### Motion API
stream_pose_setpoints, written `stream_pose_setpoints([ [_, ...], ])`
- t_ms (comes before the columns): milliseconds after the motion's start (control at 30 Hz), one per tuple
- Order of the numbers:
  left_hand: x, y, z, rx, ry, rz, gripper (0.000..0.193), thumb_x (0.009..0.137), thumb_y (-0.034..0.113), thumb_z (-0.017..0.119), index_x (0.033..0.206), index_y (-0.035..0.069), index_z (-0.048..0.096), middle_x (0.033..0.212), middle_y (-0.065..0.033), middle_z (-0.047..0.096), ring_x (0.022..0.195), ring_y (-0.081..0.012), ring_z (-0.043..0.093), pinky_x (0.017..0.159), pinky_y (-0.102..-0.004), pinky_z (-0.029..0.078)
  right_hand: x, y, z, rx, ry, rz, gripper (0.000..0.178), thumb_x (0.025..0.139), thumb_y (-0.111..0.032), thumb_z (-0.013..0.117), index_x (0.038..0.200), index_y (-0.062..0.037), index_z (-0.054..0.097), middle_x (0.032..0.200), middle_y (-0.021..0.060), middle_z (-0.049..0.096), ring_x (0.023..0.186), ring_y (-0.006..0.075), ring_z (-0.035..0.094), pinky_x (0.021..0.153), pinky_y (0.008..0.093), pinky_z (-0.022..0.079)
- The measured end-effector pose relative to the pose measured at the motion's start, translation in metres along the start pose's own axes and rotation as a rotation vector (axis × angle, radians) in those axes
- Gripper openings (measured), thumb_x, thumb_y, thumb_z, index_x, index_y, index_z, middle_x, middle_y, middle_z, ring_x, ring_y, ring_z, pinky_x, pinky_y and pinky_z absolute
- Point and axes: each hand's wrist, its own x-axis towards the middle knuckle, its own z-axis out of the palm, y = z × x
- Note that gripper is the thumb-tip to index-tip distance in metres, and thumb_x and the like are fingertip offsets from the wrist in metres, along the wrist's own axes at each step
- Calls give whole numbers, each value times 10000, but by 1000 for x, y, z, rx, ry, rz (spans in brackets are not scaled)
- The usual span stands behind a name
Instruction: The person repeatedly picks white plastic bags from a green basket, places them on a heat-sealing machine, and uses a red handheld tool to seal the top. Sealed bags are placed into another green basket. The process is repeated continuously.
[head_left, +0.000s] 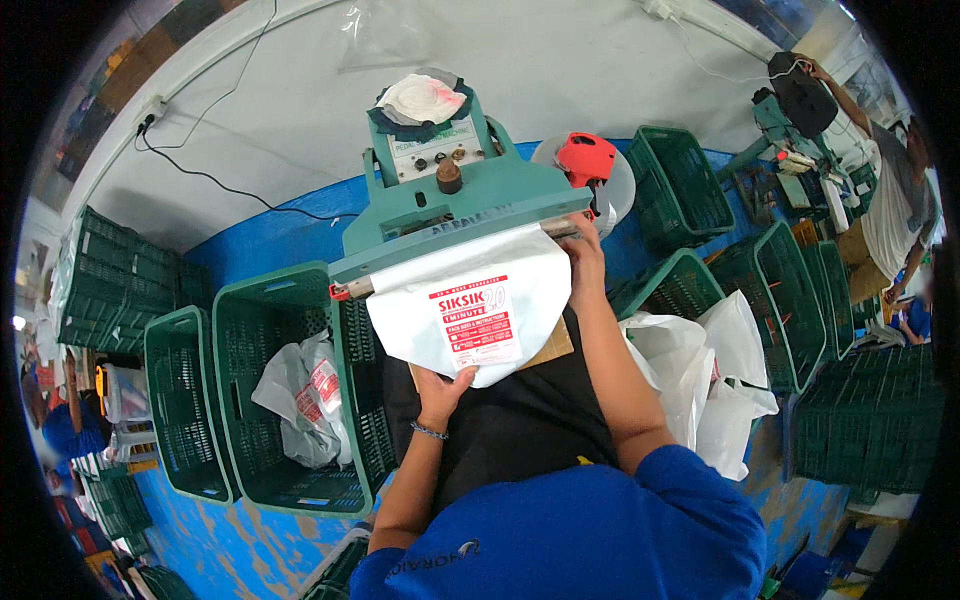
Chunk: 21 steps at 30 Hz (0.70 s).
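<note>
1. White wall (560, 80) across the top of frame; blue floor (265, 545), paint worn lower left; green crates (268, 290) both sides.
2. White pouch (470, 305) at center frame, top edge up against the bar (460, 237) of a green machine (405, 215).
3. Left hand (440, 393) pinches its lower edge, thumb on top. Right hand (588, 262) at its upper right corner; can't tell if gripping.
4. I'd keep that top edge flat, square to the bar, right fingertips clear.
</note>
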Motion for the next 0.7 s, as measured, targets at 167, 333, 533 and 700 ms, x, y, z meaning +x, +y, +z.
stream_pose_setpoints([
  [167,-3,-2,-8,-70,-57,8,689,747,304,724,1244,-60,418,1178,-169,497,1126,-284,463,975,-390,352,-58,2,2,316,-94,86,424,906,-308,551,1203,-9,503,1079,121,603,938,199,595,854,316,458],
  [333,40,27,-46,22,254,-4,443,1000,299,328,1196,-50,518,1214,-96,539,1118,-171,492,949,-308,379,-80,1,8,-11,-144,76,299,846,-193,670,1072,-5,611,991,53,655,872,127,609,783,268,463],
  [533,115,35,-71,259,248,32,297,937,142,449,1131,-64,540,1049,-150,637,944,-265,603,825,-339,449,-79,8,9,24,-161,47,305,849,-187,661,1080,4,603,1012,63,644,903,138,596,811,268,445],
  [700,138,35,-82,392,68,-77,241,926,144,439,1019,-27,581,842,-36,603,801,-185,581,725,-300,460,-75,2,7,64,-186,106,365,864,-228,644,1125,19,579,1072,77,628,979,159,582,868,282,428],
])
